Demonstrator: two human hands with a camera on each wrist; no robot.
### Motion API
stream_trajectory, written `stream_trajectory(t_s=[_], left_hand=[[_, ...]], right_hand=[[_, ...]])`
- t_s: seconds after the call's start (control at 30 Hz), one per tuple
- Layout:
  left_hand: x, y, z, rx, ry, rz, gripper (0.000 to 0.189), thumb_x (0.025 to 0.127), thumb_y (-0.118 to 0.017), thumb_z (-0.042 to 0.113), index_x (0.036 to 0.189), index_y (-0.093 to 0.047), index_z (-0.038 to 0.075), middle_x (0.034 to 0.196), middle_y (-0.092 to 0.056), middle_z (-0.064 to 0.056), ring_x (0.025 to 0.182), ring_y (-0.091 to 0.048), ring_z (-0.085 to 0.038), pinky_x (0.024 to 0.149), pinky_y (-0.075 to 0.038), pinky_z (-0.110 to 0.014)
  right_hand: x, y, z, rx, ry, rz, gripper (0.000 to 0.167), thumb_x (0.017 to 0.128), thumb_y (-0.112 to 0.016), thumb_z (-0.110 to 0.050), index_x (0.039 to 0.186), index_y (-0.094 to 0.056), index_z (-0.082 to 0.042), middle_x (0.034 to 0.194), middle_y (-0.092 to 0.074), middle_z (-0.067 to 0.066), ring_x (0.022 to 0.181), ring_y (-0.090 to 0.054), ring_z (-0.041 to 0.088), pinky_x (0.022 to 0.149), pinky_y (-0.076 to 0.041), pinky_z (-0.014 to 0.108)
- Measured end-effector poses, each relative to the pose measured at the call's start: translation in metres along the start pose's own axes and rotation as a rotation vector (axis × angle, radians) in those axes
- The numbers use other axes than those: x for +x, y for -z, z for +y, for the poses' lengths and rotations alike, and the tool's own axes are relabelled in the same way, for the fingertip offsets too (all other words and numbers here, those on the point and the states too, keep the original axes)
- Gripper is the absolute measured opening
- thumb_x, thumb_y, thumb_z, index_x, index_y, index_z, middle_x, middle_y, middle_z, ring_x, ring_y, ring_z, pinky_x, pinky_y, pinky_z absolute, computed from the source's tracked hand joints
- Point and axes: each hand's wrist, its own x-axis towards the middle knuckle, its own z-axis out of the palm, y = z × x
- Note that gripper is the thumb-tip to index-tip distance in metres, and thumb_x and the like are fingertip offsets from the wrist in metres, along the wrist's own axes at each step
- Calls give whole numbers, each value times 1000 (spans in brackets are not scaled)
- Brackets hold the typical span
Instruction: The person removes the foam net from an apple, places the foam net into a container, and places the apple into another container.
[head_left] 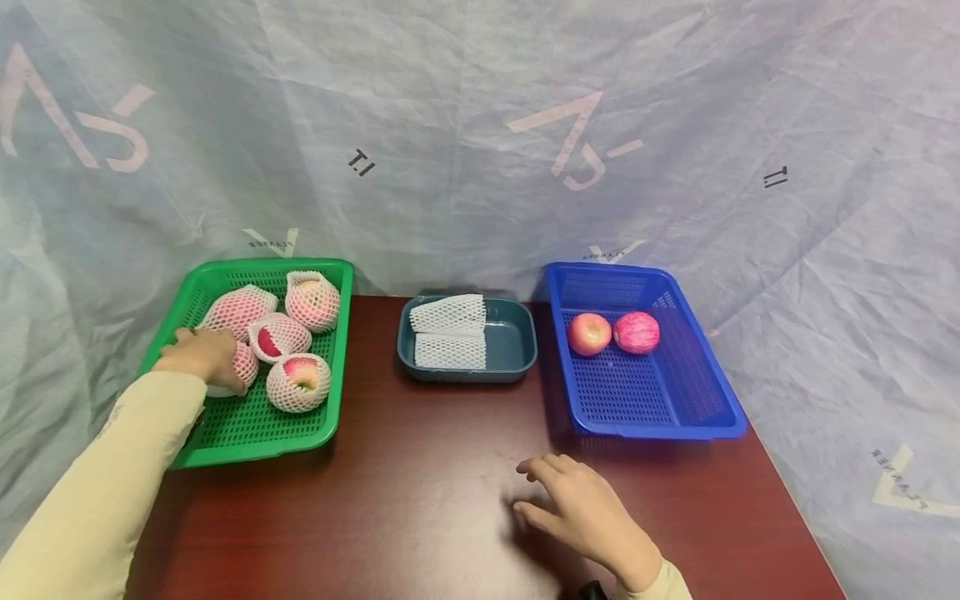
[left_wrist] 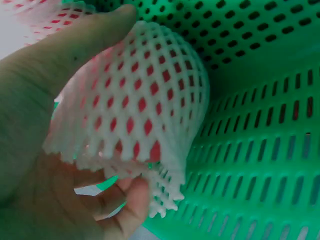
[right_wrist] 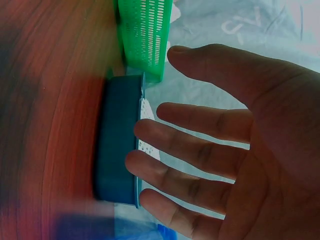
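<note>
My left hand [head_left: 201,357] reaches into the green basket [head_left: 258,450] and grips an apple in a white foam net [left_wrist: 145,95]. In the left wrist view the thumb lies over the net and the curled fingers are under its frilled edge. Beside it in the basket are other net-wrapped apples, among them a front one [head_left: 298,383] and a back one [head_left: 312,302]. Above the table, in front of the blue basket, hovers my right hand [head_left: 581,510], its fingers spread and relaxed and holding nothing.
A dark teal tray [head_left: 513,354] with white foam nets [head_left: 450,350] stands at the table's back middle. The blue basket [head_left: 622,408] on the right holds two bare apples [head_left: 589,334]. Grey cloth [head_left: 450,150] hangs behind the brown table [head_left: 420,500].
</note>
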Motion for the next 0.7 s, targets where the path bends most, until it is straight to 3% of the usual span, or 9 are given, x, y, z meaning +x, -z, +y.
stream_trajectory(t_s=[0.1,0.2,0.37,0.5,0.7], left_hand=[[1,-2,0,23,16,-5,55,62,-93,34,88,-60,-1,96,-56,-33,93,-34,-64,72,-35,-74],[1,-3,0,49,6,28,51,62,-92,32,88,-60,1,93,-56,-31,91,-34,-59,73,-32,-73],[-12,2,1,64,5,75,57,64,-86,31,98,-58,-4,95,-53,-35,91,-36,-61,73,-31,-74],[-28,12,12,85,-22,81,55,67,-82,31,98,-55,-5,94,-52,-36,89,-45,-63,71,-39,-72],[-54,26,37,93,-61,88,87,64,-86,43,116,-46,-14,101,-47,-42,88,-55,-60,68,-49,-66]], right_hand=[[0,0,-1,5,3,-5,38,80,-82,-34,110,-68,-15,89,-62,-13,80,-60,8,65,-51,31],[1,1,-1,9,3,-9,38,80,-82,-34,110,-68,-15,89,-62,-12,81,-61,9,65,-51,31],[5,1,-1,30,12,-34,38,81,-81,-35,110,-68,-15,92,-65,-9,82,-63,10,67,-52,33],[6,1,-3,48,3,-58,37,82,-81,-36,111,-68,-16,93,-67,-8,85,-63,10,69,-53,34],[6,0,-5,74,11,-64,38,81,-81,-35,111,-68,-16,93,-66,-9,84,-63,8,70,-53,34]])
